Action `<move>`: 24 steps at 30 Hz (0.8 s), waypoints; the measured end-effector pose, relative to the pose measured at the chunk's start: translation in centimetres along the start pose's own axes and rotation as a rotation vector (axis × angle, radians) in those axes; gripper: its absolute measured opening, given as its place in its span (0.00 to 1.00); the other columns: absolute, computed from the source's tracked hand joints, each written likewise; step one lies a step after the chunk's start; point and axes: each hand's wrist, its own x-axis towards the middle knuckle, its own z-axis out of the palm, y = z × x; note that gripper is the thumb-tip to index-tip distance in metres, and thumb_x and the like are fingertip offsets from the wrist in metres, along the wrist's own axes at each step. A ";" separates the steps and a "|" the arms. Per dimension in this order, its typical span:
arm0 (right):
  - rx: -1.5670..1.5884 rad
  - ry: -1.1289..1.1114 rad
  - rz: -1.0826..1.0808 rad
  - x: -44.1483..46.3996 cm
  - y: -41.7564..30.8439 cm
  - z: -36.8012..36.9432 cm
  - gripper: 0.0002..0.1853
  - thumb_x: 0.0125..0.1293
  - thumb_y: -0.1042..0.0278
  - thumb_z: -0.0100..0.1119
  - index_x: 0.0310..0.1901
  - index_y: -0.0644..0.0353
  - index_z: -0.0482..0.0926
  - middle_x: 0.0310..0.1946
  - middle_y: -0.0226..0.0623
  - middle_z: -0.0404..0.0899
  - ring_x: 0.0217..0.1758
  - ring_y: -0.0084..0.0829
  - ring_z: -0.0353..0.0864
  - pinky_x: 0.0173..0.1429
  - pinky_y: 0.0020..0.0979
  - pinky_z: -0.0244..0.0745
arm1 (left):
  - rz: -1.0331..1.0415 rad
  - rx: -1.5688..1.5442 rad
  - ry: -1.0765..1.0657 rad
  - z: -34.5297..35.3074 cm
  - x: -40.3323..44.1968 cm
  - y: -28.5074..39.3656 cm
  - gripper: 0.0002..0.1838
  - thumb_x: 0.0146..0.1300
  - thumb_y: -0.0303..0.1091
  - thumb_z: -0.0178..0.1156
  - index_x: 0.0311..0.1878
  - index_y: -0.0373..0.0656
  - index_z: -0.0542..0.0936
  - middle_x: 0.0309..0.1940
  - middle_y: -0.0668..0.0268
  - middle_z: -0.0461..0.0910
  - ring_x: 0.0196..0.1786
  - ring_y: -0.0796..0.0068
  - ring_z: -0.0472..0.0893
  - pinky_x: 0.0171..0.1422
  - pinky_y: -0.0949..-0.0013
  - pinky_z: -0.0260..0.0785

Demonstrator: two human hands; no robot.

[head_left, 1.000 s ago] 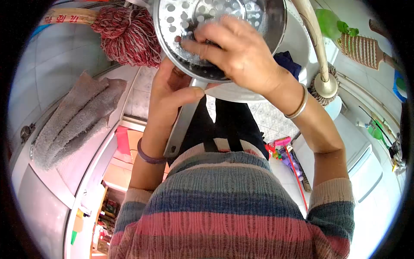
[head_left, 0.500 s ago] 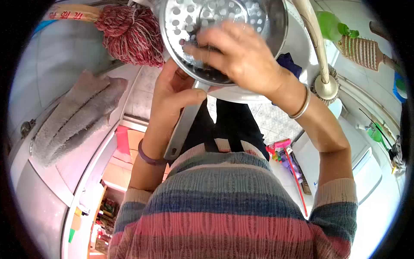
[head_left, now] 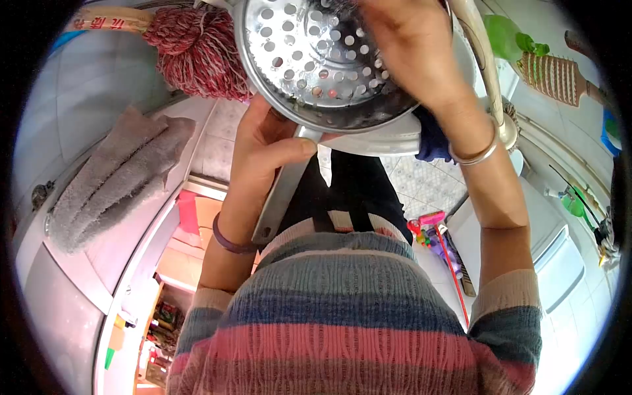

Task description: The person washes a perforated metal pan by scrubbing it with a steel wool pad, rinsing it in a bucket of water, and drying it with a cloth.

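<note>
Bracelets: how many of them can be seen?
2: a purple bracelet on the left hand's wrist and a silver bracelet on the right hand's wrist.

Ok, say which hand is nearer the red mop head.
Left. In view, the left hand, on the metal handle, is just beside the mop head; the right hand is across the pan.

This seems a home's washroom or utility corner: patterned grey-white floor tiles [head_left: 429, 183], pale wall tiles [head_left: 72, 105], a red-and-white string mop [head_left: 197, 56]. A brown slotted hairbrush [head_left: 552, 78] (distinctly domestic) agrees.
</note>
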 end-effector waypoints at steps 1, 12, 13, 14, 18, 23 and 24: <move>0.100 0.095 0.038 0.3 -0.5 -0.8 0.17 0.57 0.88 0.52 0.45 0.61 0.81 0.34 0.37 0.74 0.37 0.32 0.73 0.42 0.25 0.69 | -0.024 -0.071 -0.013 0.1 0.0 0.3 0.39 0.44 0.15 0.59 0.64 0.34 0.60 0.57 0.53 0.70 0.60 0.58 0.73 0.63 0.53 0.70; 0.070 -0.185 -0.294 -1.6 -3.4 3.2 0.11 0.46 0.77 0.61 0.35 0.62 0.81 0.36 0.35 0.74 0.42 0.38 0.77 0.46 0.33 0.75 | -0.025 0.009 0.050 0.1 0.0 0.9 0.50 0.39 0.16 0.60 0.70 0.46 0.52 0.60 0.61 0.67 0.64 0.62 0.68 0.62 0.59 0.71; 0.047 -0.218 -0.315 -2.1 -3.0 2.8 0.10 0.46 0.76 0.61 0.34 0.62 0.81 0.36 0.34 0.74 0.41 0.37 0.77 0.46 0.33 0.74 | -0.003 0.034 0.036 -0.6 0.0 0.4 0.53 0.39 0.16 0.59 0.71 0.51 0.48 0.60 0.60 0.66 0.63 0.63 0.69 0.63 0.59 0.70; 0.027 -0.254 -0.340 -2.3 -2.8 2.6 0.09 0.46 0.75 0.60 0.33 0.61 0.81 0.35 0.34 0.74 0.41 0.37 0.77 0.45 0.32 0.74 | -0.012 0.032 0.044 -0.5 -0.2 0.2 0.54 0.39 0.16 0.59 0.72 0.52 0.47 0.60 0.61 0.66 0.62 0.63 0.70 0.63 0.59 0.70; -0.192 -0.112 -0.228 0.3 -3.0 3.4 0.08 0.44 0.70 0.59 0.28 0.60 0.80 0.35 0.32 0.73 0.40 0.35 0.76 0.43 0.32 0.74 | -0.039 0.077 0.003 0.3 0.0 -0.3 0.57 0.38 0.16 0.58 0.73 0.53 0.42 0.61 0.61 0.65 0.60 0.65 0.72 0.61 0.62 0.69; -0.200 -0.100 -0.375 -3.0 -3.4 3.7 0.11 0.43 0.68 0.59 0.32 0.56 0.83 0.36 0.29 0.73 0.41 0.32 0.76 0.45 0.31 0.74 | -0.027 0.152 0.038 -0.1 0.2 0.1 0.58 0.38 0.14 0.56 0.74 0.54 0.39 0.61 0.61 0.64 0.60 0.64 0.72 0.59 0.60 0.72; -0.219 -0.086 -0.363 -2.6 -3.3 3.5 0.06 0.45 0.67 0.58 0.25 0.55 0.82 0.33 0.26 0.71 0.41 0.28 0.75 0.45 0.28 0.74 | -0.025 0.163 0.048 -0.1 0.1 0.0 0.58 0.38 0.13 0.56 0.74 0.54 0.39 0.61 0.61 0.64 0.60 0.64 0.72 0.59 0.59 0.72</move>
